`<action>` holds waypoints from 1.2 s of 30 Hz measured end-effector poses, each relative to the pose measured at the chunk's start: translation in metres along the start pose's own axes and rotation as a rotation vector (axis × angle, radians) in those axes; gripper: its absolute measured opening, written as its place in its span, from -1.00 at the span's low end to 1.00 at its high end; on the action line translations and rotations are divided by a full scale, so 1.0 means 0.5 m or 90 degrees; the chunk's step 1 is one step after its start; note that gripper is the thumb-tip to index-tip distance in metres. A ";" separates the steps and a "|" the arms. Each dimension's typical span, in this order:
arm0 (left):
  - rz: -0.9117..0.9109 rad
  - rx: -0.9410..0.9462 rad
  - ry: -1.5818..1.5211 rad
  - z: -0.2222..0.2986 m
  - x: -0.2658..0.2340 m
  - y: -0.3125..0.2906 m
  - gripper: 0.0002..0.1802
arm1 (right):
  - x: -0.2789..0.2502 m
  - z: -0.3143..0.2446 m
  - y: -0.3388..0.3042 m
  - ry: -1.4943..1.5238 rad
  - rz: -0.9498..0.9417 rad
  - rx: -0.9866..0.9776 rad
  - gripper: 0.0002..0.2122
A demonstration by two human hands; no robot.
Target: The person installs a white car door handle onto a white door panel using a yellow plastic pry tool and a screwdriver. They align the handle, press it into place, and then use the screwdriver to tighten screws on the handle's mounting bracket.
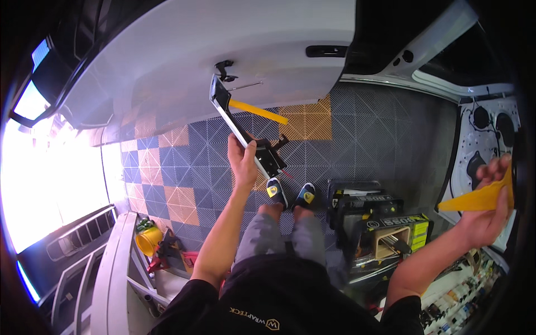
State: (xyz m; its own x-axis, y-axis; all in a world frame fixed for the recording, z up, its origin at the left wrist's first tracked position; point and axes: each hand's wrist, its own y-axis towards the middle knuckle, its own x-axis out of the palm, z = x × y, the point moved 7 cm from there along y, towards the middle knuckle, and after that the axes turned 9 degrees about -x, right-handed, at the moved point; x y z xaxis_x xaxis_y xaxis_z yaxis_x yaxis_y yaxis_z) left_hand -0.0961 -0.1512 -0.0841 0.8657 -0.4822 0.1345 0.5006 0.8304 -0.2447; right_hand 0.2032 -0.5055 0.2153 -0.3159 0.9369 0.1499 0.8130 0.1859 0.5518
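Note:
My left hand is closed round the middle of a long, narrow white trim piece. The piece is tilted in front of the white car body, with black brackets on its back side. From its upper part a flat yellow strip sticks out to the right; I cannot tell how it is attached. Out at the far right, my right hand is raised with its fingers curled round a yellow, pointed, sheet-like piece, beside a door's inner side.
A white car panel with a black handle fills the far side. Black cases and a wooden box stand right of my legs. At the left are a grey metal frame and a yellow bucket. Small bottles line the lower right.

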 end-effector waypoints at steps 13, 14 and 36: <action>-0.145 -0.022 -0.330 -0.119 0.008 0.047 -0.52 | 0.584 0.316 -0.527 -0.029 -0.401 0.323 -0.66; -0.160 -0.002 -0.328 -0.119 0.007 0.052 -0.52 | 0.594 0.322 -0.530 -0.048 -0.402 0.301 -0.59; -0.164 0.074 -0.336 -0.146 0.005 0.065 -0.43 | 0.618 0.387 -0.519 -0.092 -0.358 0.331 -0.60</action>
State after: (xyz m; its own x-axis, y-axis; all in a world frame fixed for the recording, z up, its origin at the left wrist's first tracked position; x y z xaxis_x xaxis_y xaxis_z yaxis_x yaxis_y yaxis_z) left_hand -0.0781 -0.1455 -0.1617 0.5878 -0.4931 0.6414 0.6661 0.7449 -0.0379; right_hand -0.0109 -0.2071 -0.0403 -0.7106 0.6835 -0.1670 0.6860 0.7258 0.0515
